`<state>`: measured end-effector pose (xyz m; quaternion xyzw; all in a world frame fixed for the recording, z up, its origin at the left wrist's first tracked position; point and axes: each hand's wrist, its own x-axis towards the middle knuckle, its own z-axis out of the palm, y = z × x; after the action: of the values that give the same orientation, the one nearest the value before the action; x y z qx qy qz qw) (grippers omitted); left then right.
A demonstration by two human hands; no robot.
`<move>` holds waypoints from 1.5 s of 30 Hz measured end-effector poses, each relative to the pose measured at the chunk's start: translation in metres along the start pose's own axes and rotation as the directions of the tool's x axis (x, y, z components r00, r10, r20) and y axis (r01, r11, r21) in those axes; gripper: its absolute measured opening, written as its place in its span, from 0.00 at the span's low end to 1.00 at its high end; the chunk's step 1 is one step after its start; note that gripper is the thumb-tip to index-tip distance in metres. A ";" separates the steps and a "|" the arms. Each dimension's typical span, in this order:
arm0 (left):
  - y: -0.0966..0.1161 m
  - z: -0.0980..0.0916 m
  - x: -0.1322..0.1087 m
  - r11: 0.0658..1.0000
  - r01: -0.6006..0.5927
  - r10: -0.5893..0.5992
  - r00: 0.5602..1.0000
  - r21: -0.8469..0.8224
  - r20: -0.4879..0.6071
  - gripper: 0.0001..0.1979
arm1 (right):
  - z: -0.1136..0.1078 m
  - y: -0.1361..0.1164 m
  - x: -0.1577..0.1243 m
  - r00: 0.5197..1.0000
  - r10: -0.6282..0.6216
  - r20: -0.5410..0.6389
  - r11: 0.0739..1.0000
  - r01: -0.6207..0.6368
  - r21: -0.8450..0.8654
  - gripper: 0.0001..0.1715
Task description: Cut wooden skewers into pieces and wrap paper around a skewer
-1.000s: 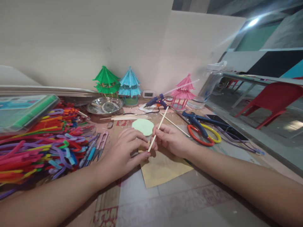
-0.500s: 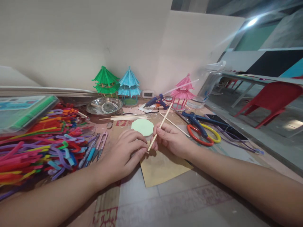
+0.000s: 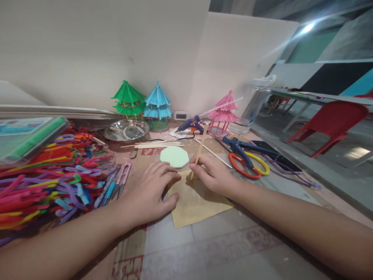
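Pinching the wooden stick (image 3: pixel 200 149) in your right hand (image 3: pixel 211 175), you stand it nearly upright, tip on the tan card (image 3: pixel 195 202). Your left hand (image 3: pixel 151 192) presses flat, fingers spread, likely steadying that card; the green octagon (image 3: pixel 174 156) lies just beyond.
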<state>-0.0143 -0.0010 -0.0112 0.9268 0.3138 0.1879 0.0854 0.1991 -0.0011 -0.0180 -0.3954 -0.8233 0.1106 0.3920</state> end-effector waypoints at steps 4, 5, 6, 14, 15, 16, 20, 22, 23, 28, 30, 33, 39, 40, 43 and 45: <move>-0.001 0.000 -0.001 0.999 -0.022 0.021 1.000 0.025 0.011 0.16 | 0.001 -0.004 -0.002 1.000 -0.015 0.010 1.000 0.015 0.015 0.09; -0.001 0.000 -0.002 0.999 -0.022 0.021 1.000 0.029 0.012 0.16 | 0.002 -0.007 -0.004 0.999 -0.026 0.026 0.999 0.025 0.043 0.10; -0.001 0.000 -0.002 0.999 -0.018 0.018 1.000 0.030 0.013 0.16 | 0.003 -0.010 -0.006 0.998 -0.044 0.045 0.996 0.041 0.075 0.10; 0.000 0.000 -0.001 1.000 0.013 -0.013 0.999 0.006 0.033 0.16 | 0.004 -0.014 -0.006 0.983 -0.136 0.125 0.991 0.136 0.008 0.12; 0.000 0.000 -0.001 1.000 0.014 -0.015 0.999 0.009 0.032 0.16 | 0.003 -0.010 -0.005 0.986 -0.118 0.115 0.992 0.121 -0.023 0.12; 0.000 0.001 -0.001 1.000 0.017 -0.018 0.999 0.012 0.031 0.17 | 0.002 -0.007 -0.003 0.990 -0.099 0.101 0.993 0.105 -0.052 0.11; -0.001 0.001 -0.002 1.000 0.024 -0.024 0.999 0.019 0.023 0.18 | 0.000 -0.005 -0.003 0.997 -0.048 0.062 0.998 0.050 -0.029 0.11; -0.002 0.002 -0.002 1.000 0.016 -0.016 0.999 0.016 0.028 0.18 | 0.001 -0.008 -0.005 0.991 -0.077 0.108 0.997 0.074 0.033 0.12; -0.002 0.002 -0.002 1.000 0.013 -0.013 0.999 0.014 0.030 0.18 | 0.001 -0.009 -0.005 0.987 -0.092 0.130 0.995 0.087 0.044 0.12; -0.001 0.001 -0.001 1.000 0.018 -0.019 1.000 0.016 0.013 0.18 | 0.000 -0.004 -0.001 0.994 -0.066 0.083 0.990 0.075 -0.121 0.12; -0.001 0.001 -0.001 1.000 0.023 -0.023 1.000 0.011 0.010 0.18 | 0.000 -0.003 -0.001 0.996 -0.053 0.067 0.994 0.058 -0.087 0.12; 0.000 0.000 -0.001 1.000 0.022 -0.022 0.999 0.001 0.026 0.17 | 0.001 -0.004 -0.002 0.992 -0.055 0.117 0.997 0.050 0.050 0.13; 0.000 0.000 0.000 0.999 0.034 -0.035 0.999 0.025 0.029 0.18 | 0.000 0.003 0.000 0.999 0.013 0.038 0.985 -0.006 -0.170 0.12; 0.000 0.000 0.000 0.999 0.031 -0.032 0.999 0.027 0.032 0.19 | 0.000 0.003 0.000 0.999 -0.001 0.044 0.990 0.007 -0.139 0.12; 0.000 0.000 0.000 0.999 0.023 -0.024 0.999 0.026 0.042 0.19 | 0.001 0.003 -0.001 0.988 -0.111 0.106 0.993 0.115 -0.031 0.15; 0.000 -0.001 0.000 0.999 0.022 -0.023 0.999 0.025 0.042 0.18 | 0.001 0.003 0.000 0.987 -0.124 0.106 0.987 0.134 -0.092 0.15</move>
<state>-0.0147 -0.0008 -0.0109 0.9279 0.3245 0.1636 0.0827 0.1999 0.0010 -0.0201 -0.3540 -0.8703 0.0639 0.3365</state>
